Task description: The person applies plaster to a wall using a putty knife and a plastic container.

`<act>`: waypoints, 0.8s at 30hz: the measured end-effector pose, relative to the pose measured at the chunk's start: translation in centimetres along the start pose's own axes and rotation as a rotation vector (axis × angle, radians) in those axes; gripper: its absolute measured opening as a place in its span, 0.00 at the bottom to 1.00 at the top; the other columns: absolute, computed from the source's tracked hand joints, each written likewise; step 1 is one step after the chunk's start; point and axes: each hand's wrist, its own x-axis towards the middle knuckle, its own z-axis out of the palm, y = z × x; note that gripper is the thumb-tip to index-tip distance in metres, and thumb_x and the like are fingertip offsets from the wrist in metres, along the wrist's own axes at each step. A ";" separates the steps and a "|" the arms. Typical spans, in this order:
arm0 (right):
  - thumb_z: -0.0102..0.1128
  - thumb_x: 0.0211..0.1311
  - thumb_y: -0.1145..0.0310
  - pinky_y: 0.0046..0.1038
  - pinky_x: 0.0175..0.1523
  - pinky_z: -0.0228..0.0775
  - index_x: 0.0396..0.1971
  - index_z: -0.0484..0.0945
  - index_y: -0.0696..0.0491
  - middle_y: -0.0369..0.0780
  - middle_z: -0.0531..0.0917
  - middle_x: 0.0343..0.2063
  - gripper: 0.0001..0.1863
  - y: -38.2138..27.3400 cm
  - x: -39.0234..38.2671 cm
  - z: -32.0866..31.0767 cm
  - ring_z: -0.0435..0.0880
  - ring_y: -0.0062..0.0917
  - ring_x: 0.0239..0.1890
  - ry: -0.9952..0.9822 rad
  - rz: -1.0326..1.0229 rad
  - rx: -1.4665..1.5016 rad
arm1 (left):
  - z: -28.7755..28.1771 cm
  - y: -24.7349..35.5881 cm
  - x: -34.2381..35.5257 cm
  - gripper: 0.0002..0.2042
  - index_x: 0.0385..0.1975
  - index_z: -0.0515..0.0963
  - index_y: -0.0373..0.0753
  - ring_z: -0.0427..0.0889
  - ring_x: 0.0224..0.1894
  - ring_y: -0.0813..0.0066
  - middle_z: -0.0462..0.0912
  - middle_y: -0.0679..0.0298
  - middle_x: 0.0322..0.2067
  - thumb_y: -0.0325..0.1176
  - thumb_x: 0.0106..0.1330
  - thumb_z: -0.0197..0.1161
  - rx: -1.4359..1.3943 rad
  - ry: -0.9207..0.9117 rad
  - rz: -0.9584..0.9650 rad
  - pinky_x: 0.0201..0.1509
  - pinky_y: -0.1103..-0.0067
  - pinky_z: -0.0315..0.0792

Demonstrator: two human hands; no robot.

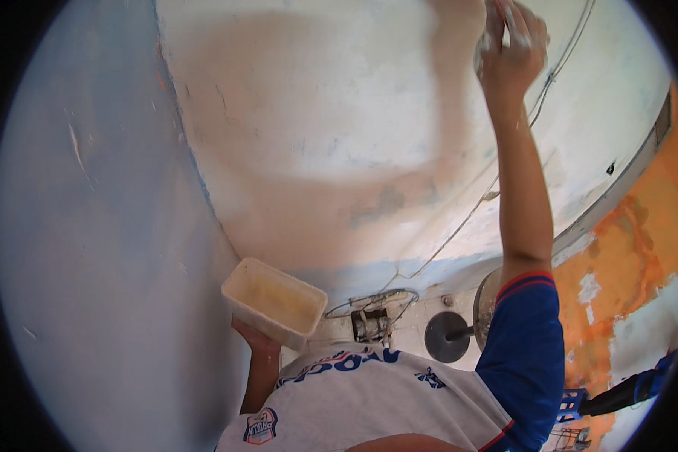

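Note:
My left hand [256, 336] holds a white rectangular plastic tub [306, 325] from beneath, close to the left wall; most of its fingers are hidden behind the tub. The tub is tilted so its inside shows, with a pale yellowish coating on the bottom and walls. High at the upper edge, my right hand [514, 59] is raised against the white patchy wall [339, 113]. White smears cover its curled fingers. Something reddish pokes out between them, but it is cut off by the edge of the picture and I cannot make out its kind.
A blue-grey wall [90, 226] meets the white wall at a corner on the left. A thin cable [471, 215] runs slantwise down the white wall. Below are a small box with wires [371, 324] and a dark round base [446, 337]. An orange, patched wall [618, 248] and blue crate [571, 404] are at right.

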 end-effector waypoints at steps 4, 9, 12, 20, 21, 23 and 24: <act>0.64 0.60 0.68 0.52 0.62 0.66 0.56 0.84 0.42 0.37 0.83 0.57 0.22 -2.5 -8.2 1.4 0.78 0.40 0.60 -0.270 -0.196 0.036 | 0.7 -0.5 0.5 0.35 0.73 0.65 0.46 0.72 0.69 0.53 0.71 0.59 0.69 0.63 0.75 0.40 0.069 -0.044 0.042 0.71 0.56 0.69; 0.64 0.57 0.69 0.54 0.60 0.68 0.58 0.84 0.38 0.34 0.82 0.59 0.26 -8.6 -14.0 -2.9 0.79 0.34 0.61 -0.516 -0.475 0.301 | 4.2 -0.6 -0.2 0.35 0.73 0.64 0.47 0.73 0.68 0.52 0.72 0.59 0.68 0.64 0.74 0.41 0.038 -0.067 0.068 0.70 0.54 0.71; 0.66 0.52 0.79 0.46 0.53 0.69 0.56 0.84 0.42 0.38 0.84 0.55 0.29 -5.5 -6.0 -2.6 0.80 0.38 0.48 -0.413 -0.320 0.261 | 5.6 -0.7 -1.4 0.35 0.73 0.64 0.47 0.76 0.66 0.52 0.74 0.57 0.67 0.64 0.74 0.43 0.023 -0.052 0.120 0.67 0.52 0.74; 0.66 0.57 0.65 0.49 0.56 0.72 0.58 0.83 0.40 0.34 0.81 0.60 0.25 -2.3 -7.2 -0.4 0.79 0.33 0.58 -0.259 -0.449 0.074 | 5.1 -2.3 -1.3 0.34 0.72 0.66 0.47 0.73 0.68 0.53 0.73 0.60 0.68 0.62 0.74 0.40 0.020 -0.120 0.132 0.71 0.54 0.70; 0.66 0.61 0.65 0.50 0.59 0.68 0.62 0.81 0.38 0.33 0.81 0.62 0.26 -3.9 -10.1 -0.8 0.78 0.34 0.60 -0.380 -0.484 0.188 | 5.0 -2.4 -1.2 0.35 0.73 0.65 0.48 0.74 0.68 0.52 0.73 0.60 0.68 0.64 0.73 0.43 0.036 -0.106 0.139 0.70 0.53 0.71; 0.65 0.62 0.65 0.49 0.60 0.70 0.59 0.83 0.38 0.32 0.80 0.64 0.24 -5.4 -10.6 -1.9 0.77 0.33 0.61 -0.425 -0.557 0.273 | 5.5 -2.5 -0.9 0.38 0.73 0.64 0.48 0.75 0.67 0.52 0.73 0.58 0.68 0.66 0.69 0.50 0.069 -0.091 0.151 0.69 0.51 0.72; 0.65 0.61 0.64 0.49 0.61 0.71 0.58 0.84 0.38 0.31 0.79 0.64 0.23 -5.0 -9.9 -2.2 0.77 0.33 0.61 -0.438 -0.549 0.275 | 5.6 -2.5 -1.1 0.38 0.73 0.64 0.48 0.75 0.67 0.52 0.73 0.58 0.67 0.66 0.70 0.49 0.081 -0.084 0.159 0.69 0.51 0.72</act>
